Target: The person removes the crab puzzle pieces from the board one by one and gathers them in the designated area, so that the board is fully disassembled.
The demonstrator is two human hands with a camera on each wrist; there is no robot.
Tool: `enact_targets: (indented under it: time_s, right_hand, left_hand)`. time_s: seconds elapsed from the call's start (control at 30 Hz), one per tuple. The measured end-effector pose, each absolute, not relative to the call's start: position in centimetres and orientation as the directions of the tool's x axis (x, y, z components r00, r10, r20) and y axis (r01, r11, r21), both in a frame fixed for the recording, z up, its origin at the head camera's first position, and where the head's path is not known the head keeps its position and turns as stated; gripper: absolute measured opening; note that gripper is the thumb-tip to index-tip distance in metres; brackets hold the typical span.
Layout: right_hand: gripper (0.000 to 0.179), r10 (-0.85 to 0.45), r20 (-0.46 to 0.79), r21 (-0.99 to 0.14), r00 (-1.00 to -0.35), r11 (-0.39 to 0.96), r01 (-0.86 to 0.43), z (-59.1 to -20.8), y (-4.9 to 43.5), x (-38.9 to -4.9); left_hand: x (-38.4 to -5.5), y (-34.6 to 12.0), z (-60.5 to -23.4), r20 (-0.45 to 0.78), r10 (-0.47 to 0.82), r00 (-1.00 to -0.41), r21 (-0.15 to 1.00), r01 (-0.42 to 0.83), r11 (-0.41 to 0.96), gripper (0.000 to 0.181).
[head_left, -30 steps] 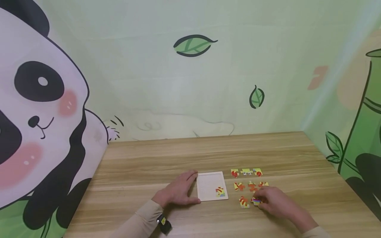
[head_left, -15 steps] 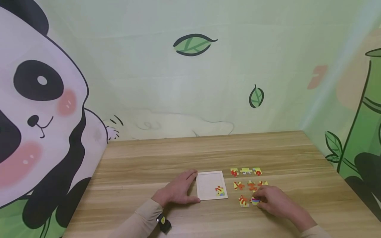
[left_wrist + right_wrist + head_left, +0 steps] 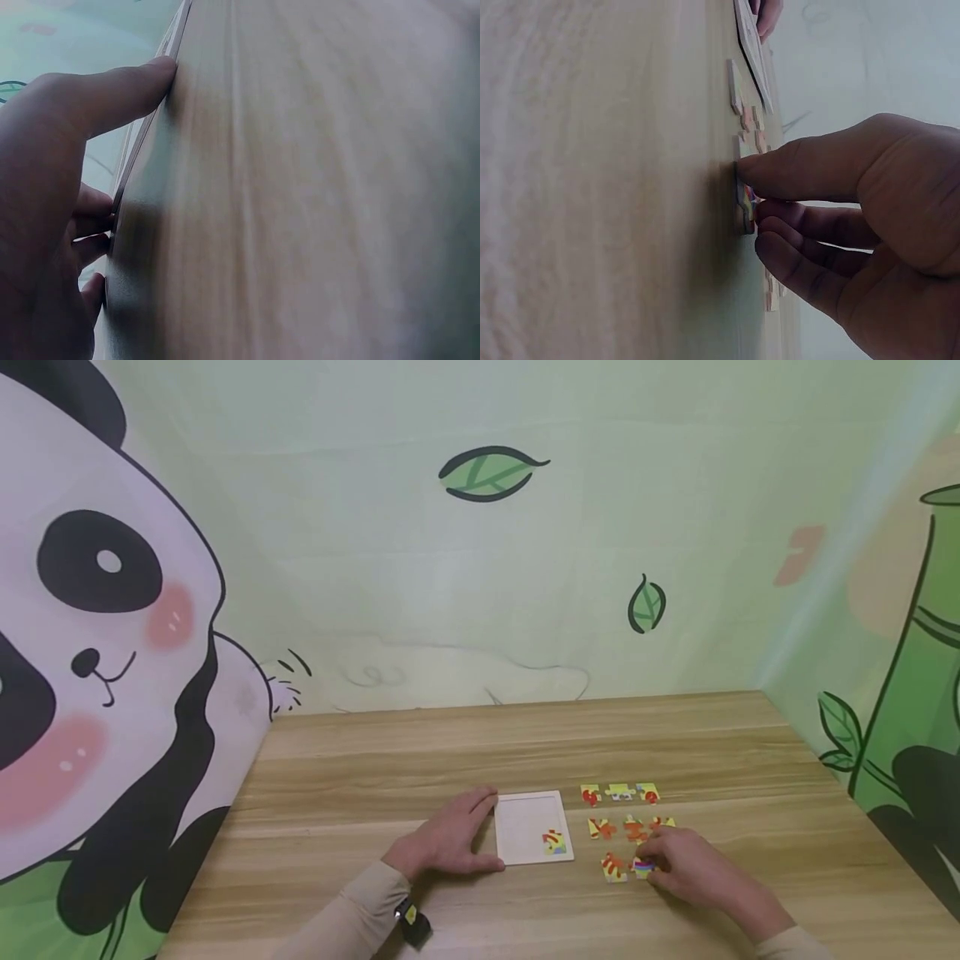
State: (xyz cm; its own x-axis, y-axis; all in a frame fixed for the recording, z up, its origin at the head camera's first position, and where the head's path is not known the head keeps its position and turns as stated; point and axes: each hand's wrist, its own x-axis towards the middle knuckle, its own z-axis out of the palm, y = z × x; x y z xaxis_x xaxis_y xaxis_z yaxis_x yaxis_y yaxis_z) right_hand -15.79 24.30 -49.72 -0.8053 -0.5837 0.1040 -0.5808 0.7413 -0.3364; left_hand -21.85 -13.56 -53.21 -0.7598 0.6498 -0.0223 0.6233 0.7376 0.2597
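Note:
A pale square puzzle tray [image 3: 521, 831] lies on the table, with one red-and-yellow puzzle piece [image 3: 554, 841] in its near right corner. Along the tray's left side rests my left hand [image 3: 450, 839], thumb and forefinger spread to its two corners. In the left wrist view the thumb [image 3: 124, 94] touches the tray's edge. My right hand [image 3: 693, 868] pinches a striped puzzle piece [image 3: 642, 867] at the near right of the loose pieces. The right wrist view shows this piece [image 3: 744, 196] under the thumb and fingertips, low at the tabletop; whether it touches the table I cannot tell.
Right of the tray, loose pieces lie in rows: a far row [image 3: 620, 792], a middle row [image 3: 636, 828] partly behind my right hand, and a near piece [image 3: 613, 867]. The wooden table [image 3: 420, 760] ends at a printed wall [image 3: 360, 568].
My right hand keeps its pinch on the striped piece, which has shifted very slightly and shows more of its stripes. The left hand and tray stay in place.

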Motion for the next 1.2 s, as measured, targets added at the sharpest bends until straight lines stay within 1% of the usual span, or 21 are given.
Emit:
enact_targets:
  time_s: [0.13, 0.33, 0.5, 0.73, 0.87, 0.97, 1.2]
  right_hand:
    - [0.020, -0.578, 0.127, -0.343, -0.806, 0.737, -0.583, -49.5, 24.2, -16.0]
    - [0.025, -0.574, 0.156, -0.362, -0.804, 0.724, -0.587, -48.9, 23.1, -16.4]
    - [0.027, -0.576, 0.139, -0.356, -0.805, 0.730, -0.583, -48.2, 21.7, -16.8]
    - [0.024, -0.601, 0.151, -0.341, -0.785, 0.714, -0.612, -48.0, 20.2, -17.4]
    - [0.029, -0.612, 0.156, -0.311, -0.776, 0.715, -0.626, -48.2, 19.5, -17.8]
    - [0.033, -0.607, 0.137, -0.300, -0.783, 0.728, -0.617, -48.2, 19.0, -17.9]
    - [0.037, -0.581, 0.081, -0.350, -0.810, 0.744, -0.569, -48.2, 17.6, -18.1]
  left_hand:
    - [-21.8, -13.5, -53.1, -0.026, 0.649, -0.760, 0.259, 0.622, 0.739, 0.101]
    - [-21.8, -13.5, -53.2, -0.020, 0.647, -0.762, 0.258, 0.621, 0.740, 0.101]
    - [-21.8, -13.5, -53.4, -0.024, 0.646, -0.763, 0.264, 0.618, 0.740, 0.102]
    - [-21.9, -13.5, -53.4, -0.029, 0.644, -0.765, 0.259, 0.616, 0.744, 0.103]
    - [-22.0, -13.6, -53.5, -0.020, 0.649, -0.761, 0.256, 0.623, 0.739, 0.102]
    - [-22.0, -13.6, -53.5, -0.021, 0.649, -0.761, 0.260, 0.622, 0.738, 0.102]
    - [-22.0, -13.6, -53.5, -0.029, 0.649, -0.760, 0.255, 0.622, 0.740, 0.102]
